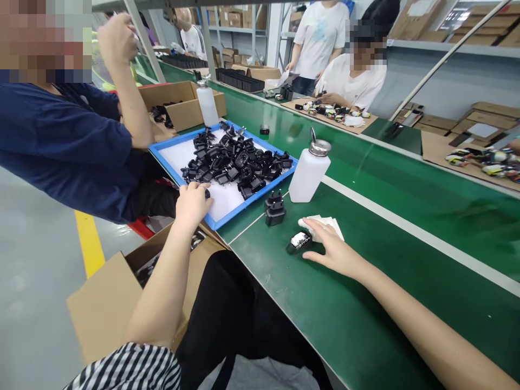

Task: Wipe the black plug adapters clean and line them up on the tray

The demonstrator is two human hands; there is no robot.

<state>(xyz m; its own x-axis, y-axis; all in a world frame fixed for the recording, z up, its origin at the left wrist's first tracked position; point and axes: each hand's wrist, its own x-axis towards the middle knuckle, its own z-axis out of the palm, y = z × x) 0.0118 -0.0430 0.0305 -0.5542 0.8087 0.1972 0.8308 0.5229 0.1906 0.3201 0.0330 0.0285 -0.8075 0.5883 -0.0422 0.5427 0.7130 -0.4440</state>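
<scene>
My left hand is closed at the near edge of the blue-rimmed tray, with a small black plug adapter showing at its fingers. Many black plug adapters are heaped in the tray. My right hand is over the green bench, thumb and fingers apart. Close to its fingertips lies a black adapter with a white label. Folded white tissue lies under and behind the right fingers. Black adapters with pins upward stand close together between the tray and my right hand.
A white pump bottle stands behind the adapters, and another bottle stands beyond the tray. An open carton is behind the tray; another carton is below on my left. A co-worker's arm is at left. Others work across the bench.
</scene>
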